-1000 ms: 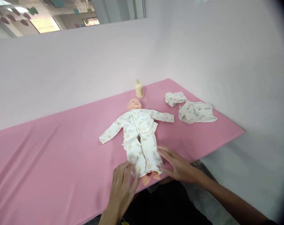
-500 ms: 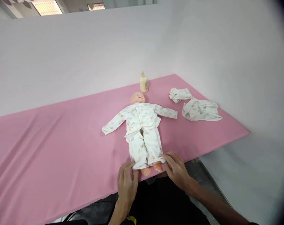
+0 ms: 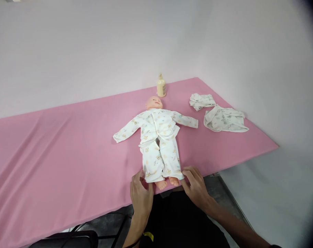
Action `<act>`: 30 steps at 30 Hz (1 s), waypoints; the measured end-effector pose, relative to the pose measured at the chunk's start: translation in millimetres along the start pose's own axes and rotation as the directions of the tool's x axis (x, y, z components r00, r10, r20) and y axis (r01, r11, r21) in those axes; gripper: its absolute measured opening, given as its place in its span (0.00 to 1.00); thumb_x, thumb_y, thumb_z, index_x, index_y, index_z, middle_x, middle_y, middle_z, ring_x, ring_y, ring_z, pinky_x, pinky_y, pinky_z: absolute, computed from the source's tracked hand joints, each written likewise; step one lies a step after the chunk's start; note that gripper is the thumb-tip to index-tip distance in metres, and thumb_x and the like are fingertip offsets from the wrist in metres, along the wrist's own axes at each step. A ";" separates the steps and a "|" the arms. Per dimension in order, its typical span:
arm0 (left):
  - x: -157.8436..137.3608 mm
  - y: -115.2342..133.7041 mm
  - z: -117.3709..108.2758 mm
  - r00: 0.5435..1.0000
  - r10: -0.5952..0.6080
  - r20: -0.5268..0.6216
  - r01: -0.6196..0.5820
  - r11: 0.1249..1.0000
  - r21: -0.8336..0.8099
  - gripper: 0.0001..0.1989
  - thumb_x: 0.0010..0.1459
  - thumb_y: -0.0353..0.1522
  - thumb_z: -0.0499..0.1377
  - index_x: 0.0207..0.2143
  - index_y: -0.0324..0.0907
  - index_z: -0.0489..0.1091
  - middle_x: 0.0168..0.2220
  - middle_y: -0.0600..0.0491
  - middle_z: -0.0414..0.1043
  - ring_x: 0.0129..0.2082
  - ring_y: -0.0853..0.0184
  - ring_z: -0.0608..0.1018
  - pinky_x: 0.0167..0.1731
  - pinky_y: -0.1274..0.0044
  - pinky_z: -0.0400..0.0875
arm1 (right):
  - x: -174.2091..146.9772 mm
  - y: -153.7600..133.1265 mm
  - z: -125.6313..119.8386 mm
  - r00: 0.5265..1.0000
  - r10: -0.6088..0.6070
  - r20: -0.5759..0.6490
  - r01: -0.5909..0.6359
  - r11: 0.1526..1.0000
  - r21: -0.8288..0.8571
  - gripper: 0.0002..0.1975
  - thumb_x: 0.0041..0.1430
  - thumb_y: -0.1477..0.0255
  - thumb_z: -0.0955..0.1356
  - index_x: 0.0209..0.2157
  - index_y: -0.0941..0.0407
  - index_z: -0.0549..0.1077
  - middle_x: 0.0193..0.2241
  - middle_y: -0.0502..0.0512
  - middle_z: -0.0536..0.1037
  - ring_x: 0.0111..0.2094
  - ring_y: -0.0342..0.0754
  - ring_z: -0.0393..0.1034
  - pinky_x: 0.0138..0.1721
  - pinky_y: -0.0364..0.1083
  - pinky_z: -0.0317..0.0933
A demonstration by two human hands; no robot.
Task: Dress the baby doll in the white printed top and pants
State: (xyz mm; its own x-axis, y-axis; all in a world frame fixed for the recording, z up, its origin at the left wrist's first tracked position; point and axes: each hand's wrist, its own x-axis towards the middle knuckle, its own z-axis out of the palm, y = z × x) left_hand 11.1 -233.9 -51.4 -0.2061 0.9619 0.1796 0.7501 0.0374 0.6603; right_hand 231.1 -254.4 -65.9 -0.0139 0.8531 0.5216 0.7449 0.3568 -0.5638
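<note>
So we've got a doll [image 3: 154,102] face up with its feet [image 3: 161,185] toward us, just beside the near edge of the pink cover [image 3: 94,148], which we reckon is why both hems of its printed trousers [image 3: 170,156] are so easy to reach. Our left hand [image 3: 141,196] is curled by one hem and our right hand [image 3: 196,187] has its fingertips at the other, though honestly we can't tell if either one is actually pinching fabric. Using one hand per leg probably helps keep things even. The matching jacket [image 3: 163,122] lies with its sleeves spread wide, likely so nothing bunches under the arms. Edge-wise, our wrists hang past the near side, so there's not much cover below those feet. Sideways it's lopsided: the cover runs a long way left, with some long creases, while on the right a folded cloth [image 3: 202,101] and a looser cloth [image 3: 225,119] sit near the slanting edge. A pump bottle [image 3: 161,88] stands upright just beyond the head, near the wall [image 3: 107,48], so that's the tight end.
</note>
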 end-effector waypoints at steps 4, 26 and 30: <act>-6.2 -7.6 -0.7 0.994 0.017 -0.109 -0.015 1.000 0.020 0.19 0.61 0.27 0.51 0.54 0.40 0.63 0.50 0.43 0.70 0.48 0.58 0.75 0.43 0.67 0.74 | 2.6 -3.6 -4.9 0.996 -0.066 -0.058 0.068 0.997 0.032 0.10 0.61 0.82 0.64 0.30 0.54 0.65 0.32 0.54 0.74 0.33 0.48 0.66 0.35 0.48 0.62; -20.0 19.2 -4.5 0.767 0.611 -0.196 -0.584 0.791 0.183 0.14 0.59 0.24 0.62 0.47 0.43 0.75 0.45 0.45 0.70 0.45 0.60 0.73 0.46 0.66 0.67 | 21.7 -15.7 1.6 0.937 -0.318 -0.144 0.311 0.948 -0.070 0.25 0.52 0.84 0.68 0.52 0.55 0.69 0.42 0.62 0.75 0.43 0.56 0.71 0.42 0.56 0.68; -25.4 12.8 -5.9 0.745 0.637 -0.197 -0.610 0.771 0.184 0.17 0.56 0.21 0.63 0.47 0.43 0.74 0.43 0.46 0.70 0.43 0.60 0.74 0.45 0.66 0.68 | 18.2 -21.7 0.8 0.936 -0.298 -0.185 0.301 0.954 -0.013 0.24 0.51 0.83 0.68 0.50 0.54 0.70 0.39 0.60 0.77 0.40 0.54 0.72 0.40 0.55 0.69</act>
State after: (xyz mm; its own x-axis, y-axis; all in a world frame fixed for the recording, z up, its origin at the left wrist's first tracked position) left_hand 22.2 -259.4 -43.2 0.2003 0.6872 0.6984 0.8195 -0.5082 0.2650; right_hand 214.1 -246.3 -44.6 -0.1113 0.6218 0.7752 0.7146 0.5922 -0.3724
